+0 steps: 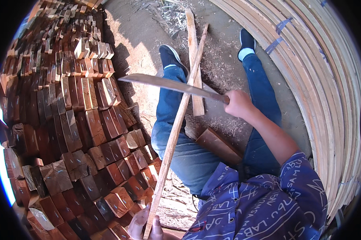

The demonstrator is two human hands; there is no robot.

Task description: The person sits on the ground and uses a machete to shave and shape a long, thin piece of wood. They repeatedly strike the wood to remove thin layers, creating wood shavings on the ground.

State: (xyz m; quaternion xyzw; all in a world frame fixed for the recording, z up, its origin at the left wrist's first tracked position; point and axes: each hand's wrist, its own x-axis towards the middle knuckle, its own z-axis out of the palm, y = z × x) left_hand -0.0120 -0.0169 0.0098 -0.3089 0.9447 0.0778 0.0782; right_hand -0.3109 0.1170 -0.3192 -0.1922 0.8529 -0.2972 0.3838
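My right hand [239, 105] is closed round the handle of a machete [168, 85]. Its long, slightly curved blade points left and lies across the view above my leg. At the lower edge, my left hand [142, 225] grips the near end of a long, thin wooden strip [173, 146]. This strip slants up and away over my thigh, its far end near the ground ahead. The blade crosses over the strip in the picture; whether they touch I cannot tell. Beyond it a flat pale board [192, 44] lies on the ground.
Stacked reddish-brown timber [68, 132] with cut ends fills the left side. Long pale strips bundled with blue ties [332, 100] curve along the right. A brown wood block [219, 146] sits between my legs. Wood shavings [168, 16] are scattered ahead, near my shoes [172, 58].
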